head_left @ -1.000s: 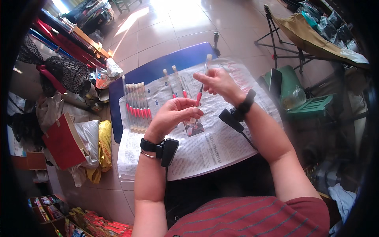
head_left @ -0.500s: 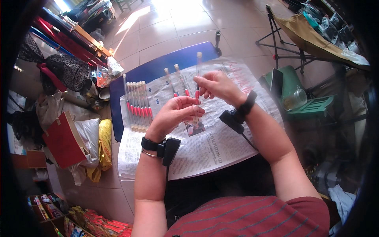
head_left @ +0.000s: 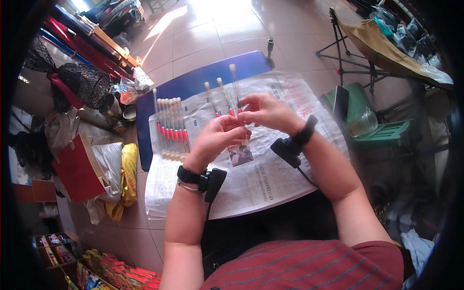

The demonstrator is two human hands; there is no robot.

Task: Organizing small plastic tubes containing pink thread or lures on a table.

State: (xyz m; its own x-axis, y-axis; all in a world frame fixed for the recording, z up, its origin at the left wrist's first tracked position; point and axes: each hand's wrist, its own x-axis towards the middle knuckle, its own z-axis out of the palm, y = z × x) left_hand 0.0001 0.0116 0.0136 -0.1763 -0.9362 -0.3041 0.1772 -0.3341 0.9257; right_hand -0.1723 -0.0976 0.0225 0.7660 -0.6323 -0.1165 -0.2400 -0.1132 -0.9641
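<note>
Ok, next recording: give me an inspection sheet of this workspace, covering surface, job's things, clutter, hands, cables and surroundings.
Surface: blue table largely covered by printed newspaper.
Job's things: clear capped tubes with red-and-dark contents; a row of tubes at left, two more tubes farther right, and a held tube.
Clutter: red-faced box, white bag and yellow bag left of the table.
Hands: left hand pinches the held tube low; right hand has fingertips at it, grip unclear.
Cables: black cord from the left wrist unit; another from the right.
Surroundings: tiled floor; clear jar at right.
</note>
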